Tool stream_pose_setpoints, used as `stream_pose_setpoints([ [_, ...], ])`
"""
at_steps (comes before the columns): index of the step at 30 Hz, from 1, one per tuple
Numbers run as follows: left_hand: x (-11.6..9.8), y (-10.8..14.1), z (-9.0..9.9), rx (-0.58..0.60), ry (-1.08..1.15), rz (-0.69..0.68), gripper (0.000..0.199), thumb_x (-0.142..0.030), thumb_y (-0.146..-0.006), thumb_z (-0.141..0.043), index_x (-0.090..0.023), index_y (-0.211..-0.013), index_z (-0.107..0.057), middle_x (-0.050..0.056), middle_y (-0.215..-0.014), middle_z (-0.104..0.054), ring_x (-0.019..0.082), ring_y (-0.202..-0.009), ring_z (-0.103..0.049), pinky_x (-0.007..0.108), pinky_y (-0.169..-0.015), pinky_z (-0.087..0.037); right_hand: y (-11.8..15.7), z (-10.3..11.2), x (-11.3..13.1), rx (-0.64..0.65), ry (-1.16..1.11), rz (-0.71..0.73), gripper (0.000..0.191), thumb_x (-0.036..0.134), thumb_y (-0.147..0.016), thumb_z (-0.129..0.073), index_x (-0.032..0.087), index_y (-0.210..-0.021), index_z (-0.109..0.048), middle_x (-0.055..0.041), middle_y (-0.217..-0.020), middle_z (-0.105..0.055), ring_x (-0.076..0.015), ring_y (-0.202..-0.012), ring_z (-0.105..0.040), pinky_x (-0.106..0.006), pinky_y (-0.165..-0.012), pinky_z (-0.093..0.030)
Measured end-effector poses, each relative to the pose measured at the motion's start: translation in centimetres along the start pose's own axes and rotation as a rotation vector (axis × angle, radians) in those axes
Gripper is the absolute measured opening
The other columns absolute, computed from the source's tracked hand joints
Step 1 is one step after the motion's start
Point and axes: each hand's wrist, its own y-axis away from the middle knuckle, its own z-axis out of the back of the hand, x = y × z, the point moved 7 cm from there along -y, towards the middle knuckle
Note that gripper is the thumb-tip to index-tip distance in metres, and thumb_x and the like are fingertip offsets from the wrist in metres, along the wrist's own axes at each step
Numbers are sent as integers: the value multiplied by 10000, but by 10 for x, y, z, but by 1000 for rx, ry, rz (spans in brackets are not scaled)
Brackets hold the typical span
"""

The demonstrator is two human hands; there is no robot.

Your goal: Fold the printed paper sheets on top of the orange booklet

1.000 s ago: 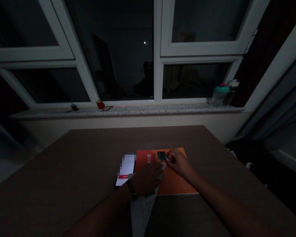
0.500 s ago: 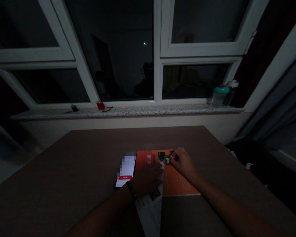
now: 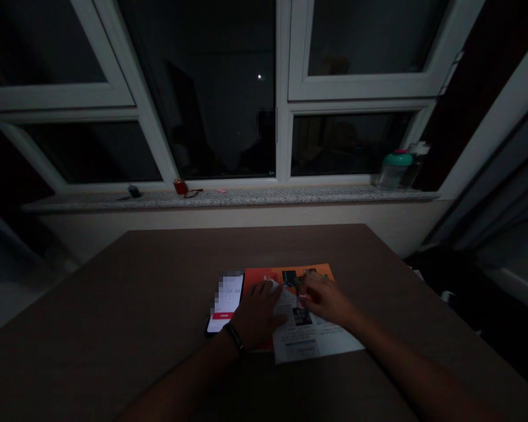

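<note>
Your right hand (image 3: 323, 299) over white printed leaflet (image 3: 301, 343), long lower edge running sideways across orange booklet (image 3: 257, 276); left hand (image 3: 259, 316) at leaflet's left edge; neither grip readable.

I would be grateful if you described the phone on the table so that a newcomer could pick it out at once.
On the dark brown table below the window, find the orange leaflet. Just left of it, beside the left hand, lies a smartphone, the only thing there with a lit screen, which shows a red bar.
</note>
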Motion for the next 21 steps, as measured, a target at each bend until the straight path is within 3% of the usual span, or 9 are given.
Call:
stream_pose_setpoints([
  [5, -3, 1, 7, 2, 20, 25, 670, -533, -865, -607, -191, -1400, -391, 164, -1395, -457, 337, -1287, -423, 487, -1052, -340, 4, -7, 11, 137, 11, 70, 95, 156, -821, -618, 227, -874, -583, -40, -914, -633, -211, -915, -580, -324, -817, -439],
  [16, 2, 1, 3, -6, -9, 81, 685, -567, -868, -579, -152, -1393, -431, 197, -1467, -400, 364, -1346, -366, 529, -1072, -312, 3, -11, 20, 145, -1, 100, 266, 90, -831, -545, 230, -1053, -587, -66, -1035, -644, -224, -991, -574, -351, -881, -447],
  [21, 5, 0, 3, -12, 7, 124, 658, -549, -876, -582, -126, -1365, -461, 197, -1430, -441, 360, -1317, -390, 523, -1069, -316, 1, -12, 20, 126, -11, 103, 254, 95, -852, -533, 237, -1038, -631, -68, -1082, -650, -229, -1042, -570, -377, -932, -443],
])
